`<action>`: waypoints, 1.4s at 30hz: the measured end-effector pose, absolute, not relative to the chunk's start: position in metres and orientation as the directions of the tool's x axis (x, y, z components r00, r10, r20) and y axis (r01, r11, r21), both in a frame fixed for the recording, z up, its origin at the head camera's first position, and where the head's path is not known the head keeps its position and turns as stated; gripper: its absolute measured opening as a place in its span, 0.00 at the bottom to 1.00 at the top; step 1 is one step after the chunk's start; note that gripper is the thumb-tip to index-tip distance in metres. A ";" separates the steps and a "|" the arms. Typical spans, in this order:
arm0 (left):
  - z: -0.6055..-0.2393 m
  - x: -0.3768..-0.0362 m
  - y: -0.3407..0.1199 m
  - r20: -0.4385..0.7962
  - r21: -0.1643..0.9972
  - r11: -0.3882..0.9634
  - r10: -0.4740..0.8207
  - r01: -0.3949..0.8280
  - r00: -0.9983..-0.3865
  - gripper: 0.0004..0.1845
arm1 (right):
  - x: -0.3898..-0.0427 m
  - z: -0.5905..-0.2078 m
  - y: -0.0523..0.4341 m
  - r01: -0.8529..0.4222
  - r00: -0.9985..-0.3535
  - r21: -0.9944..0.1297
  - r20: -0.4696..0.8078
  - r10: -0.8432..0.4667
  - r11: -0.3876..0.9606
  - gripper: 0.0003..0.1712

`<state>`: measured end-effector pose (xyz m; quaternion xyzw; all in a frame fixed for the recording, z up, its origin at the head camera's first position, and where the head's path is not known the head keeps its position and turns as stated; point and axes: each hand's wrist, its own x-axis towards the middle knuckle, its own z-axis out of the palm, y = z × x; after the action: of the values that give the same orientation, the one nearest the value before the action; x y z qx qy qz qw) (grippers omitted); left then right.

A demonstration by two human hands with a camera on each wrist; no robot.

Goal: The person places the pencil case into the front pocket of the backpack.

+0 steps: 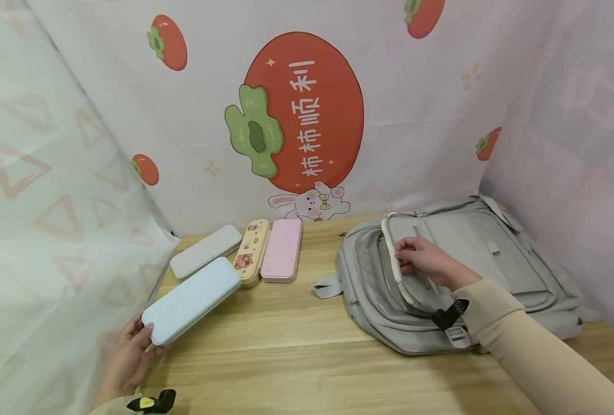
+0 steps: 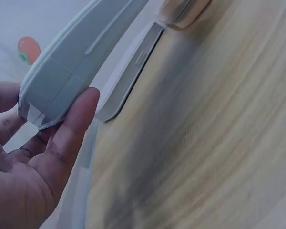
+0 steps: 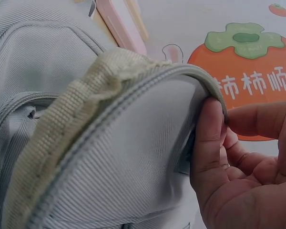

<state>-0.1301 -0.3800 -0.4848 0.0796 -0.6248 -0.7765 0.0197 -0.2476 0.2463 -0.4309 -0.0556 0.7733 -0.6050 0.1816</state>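
My left hand grips the near end of a pale blue pencil case, lifted at the table's left front; the left wrist view shows thumb and fingers round its end. A grey backpack lies flat on the right of the table. My right hand pinches the cream-edged rim of its opened flap and holds it up; in the right wrist view the thumb presses on that flap.
A grey case, a yellow patterned case and a pink case lie side by side at the back left of the wooden table. Printed fabric sheets wall in the left, back and right.
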 end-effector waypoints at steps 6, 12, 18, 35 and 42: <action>-0.478 -0.143 -0.364 -0.178 0.981 -0.108 -0.146 -0.163 -0.973 0.15 | -0.248 -0.430 0.249 0.137 -0.927 -0.960 -0.211 -0.311 0.243 0.06; -0.473 -0.151 -0.350 -0.155 0.988 -0.019 -0.129 -0.154 -0.979 0.15 | -0.247 -0.429 0.250 0.137 -0.924 -0.964 -0.207 -0.322 0.227 0.06; -0.468 -0.162 -0.337 -0.151 0.989 -0.009 -0.123 -0.151 -0.981 0.15 | -0.247 -0.426 0.254 0.137 -0.926 -0.968 -0.201 -0.321 0.212 0.05; -0.465 -0.185 -0.307 -0.191 0.981 -0.003 -0.156 -0.193 -0.969 0.22 | -0.243 -0.423 0.264 0.134 -0.933 -0.975 -0.184 -0.309 0.176 0.04; -0.462 -0.190 -0.298 -0.195 0.980 0.007 -0.131 -0.197 -0.972 0.24 | -0.242 -0.421 0.266 0.135 -0.930 -0.975 -0.185 -0.317 0.175 0.05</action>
<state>-0.1904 -0.2984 -0.4623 0.1158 -0.7092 -0.6950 -0.0237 -0.2420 0.2661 -0.4215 -0.0612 0.7457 -0.6395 0.1768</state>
